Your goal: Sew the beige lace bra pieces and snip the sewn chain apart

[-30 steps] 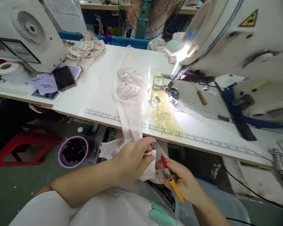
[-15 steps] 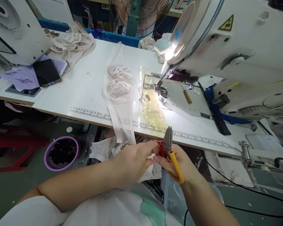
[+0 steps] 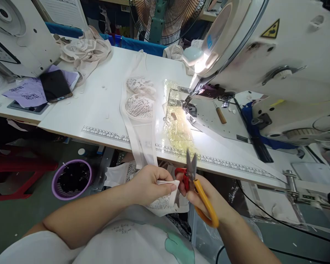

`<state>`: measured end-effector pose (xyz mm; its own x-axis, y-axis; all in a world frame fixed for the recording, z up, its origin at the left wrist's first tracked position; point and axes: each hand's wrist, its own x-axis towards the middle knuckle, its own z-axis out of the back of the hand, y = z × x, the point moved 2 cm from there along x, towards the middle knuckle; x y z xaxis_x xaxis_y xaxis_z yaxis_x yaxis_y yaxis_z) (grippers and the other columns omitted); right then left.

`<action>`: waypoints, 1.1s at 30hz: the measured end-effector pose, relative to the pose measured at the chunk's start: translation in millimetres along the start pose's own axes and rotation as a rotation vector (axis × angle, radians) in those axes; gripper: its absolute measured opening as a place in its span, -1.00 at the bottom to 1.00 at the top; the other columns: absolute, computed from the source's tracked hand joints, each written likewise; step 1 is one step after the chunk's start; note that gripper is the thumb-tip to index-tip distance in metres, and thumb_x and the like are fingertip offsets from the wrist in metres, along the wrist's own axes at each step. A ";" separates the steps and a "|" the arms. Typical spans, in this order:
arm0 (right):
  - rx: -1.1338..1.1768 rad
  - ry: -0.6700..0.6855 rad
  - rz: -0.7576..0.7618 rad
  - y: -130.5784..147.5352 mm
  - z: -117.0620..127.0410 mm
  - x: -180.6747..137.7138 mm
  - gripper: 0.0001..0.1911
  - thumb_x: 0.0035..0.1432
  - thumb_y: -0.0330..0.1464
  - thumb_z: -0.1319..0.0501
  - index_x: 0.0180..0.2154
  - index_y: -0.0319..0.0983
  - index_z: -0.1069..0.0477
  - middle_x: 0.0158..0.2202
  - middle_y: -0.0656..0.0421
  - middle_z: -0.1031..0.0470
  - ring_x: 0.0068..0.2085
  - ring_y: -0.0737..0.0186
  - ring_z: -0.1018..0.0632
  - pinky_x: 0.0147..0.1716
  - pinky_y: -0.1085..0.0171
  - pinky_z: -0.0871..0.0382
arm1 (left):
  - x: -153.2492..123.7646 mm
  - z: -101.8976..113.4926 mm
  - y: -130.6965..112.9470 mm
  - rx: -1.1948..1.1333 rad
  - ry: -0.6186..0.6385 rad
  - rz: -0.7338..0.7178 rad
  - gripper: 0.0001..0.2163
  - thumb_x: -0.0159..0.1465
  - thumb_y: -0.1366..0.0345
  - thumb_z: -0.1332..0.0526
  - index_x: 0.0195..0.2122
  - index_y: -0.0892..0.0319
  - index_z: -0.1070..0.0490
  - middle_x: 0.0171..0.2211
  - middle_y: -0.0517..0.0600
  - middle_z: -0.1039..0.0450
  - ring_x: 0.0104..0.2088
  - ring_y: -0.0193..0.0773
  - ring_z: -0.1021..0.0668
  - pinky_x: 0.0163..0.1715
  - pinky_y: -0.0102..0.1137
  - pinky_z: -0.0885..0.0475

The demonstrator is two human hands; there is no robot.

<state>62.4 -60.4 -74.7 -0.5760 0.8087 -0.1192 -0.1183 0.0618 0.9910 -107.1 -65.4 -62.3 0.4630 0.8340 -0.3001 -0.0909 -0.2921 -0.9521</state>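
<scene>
A: Grips, and why?

B: Left hand (image 3: 151,187) pinches the pale lace garment (image 3: 165,202) at lower centre, thumb over edge, presumably to steady it; right hand (image 3: 197,200) wraps the scissors (image 3: 202,192), blades parted, pointing up, perhaps leaving fingertips usable.

A: Surface, room?

B: White table (image 3: 99,99); ruler (image 3: 107,134) along near edge; sewing machine (image 3: 250,73) upper right, lamp (image 3: 200,66) lit; fan (image 3: 157,22) top centre.

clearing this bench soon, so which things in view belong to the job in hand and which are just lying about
In use:
scissors, in the right hand
pale lace fabric, pinched in the left hand
probably the sewing machine, its lamp lit

Seemingly just lying about:
phone
purple papers
wooden-handled tool
</scene>
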 end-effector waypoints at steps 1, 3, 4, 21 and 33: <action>-0.036 0.058 -0.005 0.8 1.4 -1.7 -0.53 0.05 0.09 -0.11 -0.37 -0.21 -0.24 -0.48 0.23 -0.19 -0.48 0.31 -0.23 -0.53 0.32 -0.14 | 0.3 2.2 0.2 -0.001 0.002 0.014 -0.80 0.10 0.26 -0.17 -0.59 0.25 -0.30 -0.64 -0.14 -0.18 -0.60 -0.45 -0.22 -0.62 -0.53 -0.11; -0.134 0.183 -0.017 -0.2 3.7 -6.5 -0.43 0.02 0.19 -0.01 -0.36 -0.21 -0.23 -0.45 0.20 -0.19 -0.45 0.28 -0.23 -0.50 0.30 -0.16 | 0.5 6.8 0.1 -0.013 0.000 0.043 -0.80 0.08 0.25 -0.18 -0.60 0.25 -0.29 -0.64 -0.13 -0.20 -0.60 -0.44 -0.23 -0.61 -0.52 -0.12; -0.176 0.240 -0.031 -1.8 4.2 -9.2 -0.41 0.02 0.21 0.03 -0.36 -0.21 -0.22 -0.44 0.20 -0.19 -0.46 0.28 -0.22 -0.50 0.30 -0.16 | 0.6 9.0 -0.1 -0.020 -0.005 0.053 -0.79 0.06 0.24 -0.18 -0.61 0.25 -0.29 -0.64 -0.12 -0.20 -0.60 -0.44 -0.24 -0.61 -0.52 -0.12; -0.508 0.273 -0.088 -13.2 -1.8 -19.3 -0.35 0.04 0.24 0.17 -0.46 -0.22 -0.18 -0.55 0.27 -0.11 -0.54 0.35 -0.13 -0.57 0.33 0.00 | 4.4 21.8 8.2 -0.180 -0.022 0.226 -0.77 -0.06 0.21 -0.28 -0.63 0.25 -0.29 -0.72 -0.19 -0.12 -0.67 -0.50 -0.13 -0.66 -0.52 0.01; -0.467 0.148 -0.039 -31.2 -13.3 -20.0 -0.54 0.17 0.01 0.03 -0.56 -0.19 -0.03 -0.60 0.28 -0.06 -0.57 0.35 -0.15 -0.59 0.32 -0.03 | 3.6 26.4 6.5 -0.173 0.008 0.236 -0.79 -0.04 0.22 -0.27 -0.63 0.24 -0.29 -0.71 -0.18 -0.13 -0.67 -0.49 -0.14 -0.65 -0.49 0.01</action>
<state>66.9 -86.3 -104.1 -0.6686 0.7172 -0.1963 -0.4725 -0.2059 0.8570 -129.3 -51.9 -71.2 0.4540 0.7298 -0.5112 -0.0453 -0.5541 -0.8312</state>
